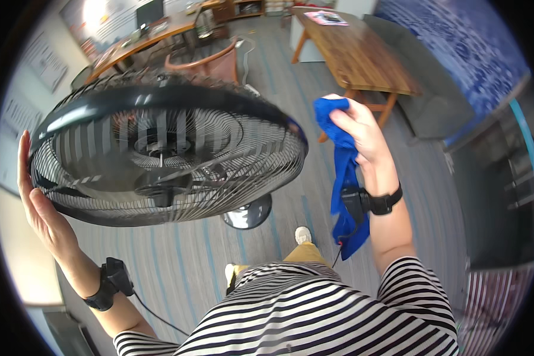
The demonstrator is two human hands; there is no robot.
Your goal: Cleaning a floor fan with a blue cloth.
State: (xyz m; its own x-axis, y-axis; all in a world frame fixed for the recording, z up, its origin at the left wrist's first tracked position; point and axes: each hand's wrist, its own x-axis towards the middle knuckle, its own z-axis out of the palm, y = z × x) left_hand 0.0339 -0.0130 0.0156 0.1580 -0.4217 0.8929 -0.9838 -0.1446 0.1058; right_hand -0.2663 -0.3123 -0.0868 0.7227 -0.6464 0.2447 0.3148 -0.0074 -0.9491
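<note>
A large black pedestal fan (169, 95) with a wire grille fills the left and middle of the head view, its round glossy base (249, 212) showing below on the floor. Flat against the left rim of the fan's cage is my left hand (42, 209), palm inward, fingers pointing up. To the right of the fan, apart from it, my right hand (358, 124) pinches a bunched blue cloth (345, 173), whose loose end hangs down past the wrist. Each wrist bears a black strapped device with a cable. The fan's pole is mostly hidden behind the cage.
A wooden table (365, 53) with a magazine stands at the upper right, beside a dark grey sofa (431, 89). Beyond the fan are a brown chair (209, 64) and a desk (151, 40). A white cable (245, 58) lies on the striped carpet. A dark glossy cabinet or panel is at right.
</note>
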